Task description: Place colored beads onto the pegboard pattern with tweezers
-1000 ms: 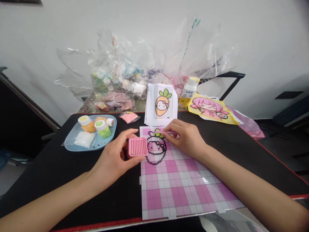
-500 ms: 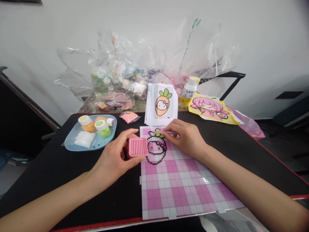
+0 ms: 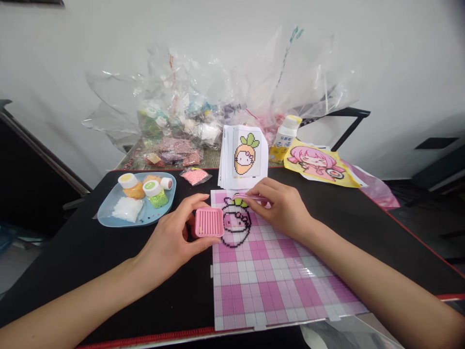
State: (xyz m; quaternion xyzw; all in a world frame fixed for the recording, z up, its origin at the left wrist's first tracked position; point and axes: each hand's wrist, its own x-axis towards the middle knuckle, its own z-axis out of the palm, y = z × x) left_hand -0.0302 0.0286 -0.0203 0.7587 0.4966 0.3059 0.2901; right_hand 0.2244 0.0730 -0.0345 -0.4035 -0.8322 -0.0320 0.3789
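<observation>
Pink tray point(image 3: 209, 223) at board edge point(image 3: 215, 281)

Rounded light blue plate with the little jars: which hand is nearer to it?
Left. The left hand, holding a pink ridged tray, is just right of the plate; the right hand is farther right, over the checked board.

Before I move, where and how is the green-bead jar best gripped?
I'd pinch the green-bead jar across its clear body, below the white cap, coming from above and the near right: it looks tipped, body toward you, with the orange-bead jar crowding its left.
</observation>
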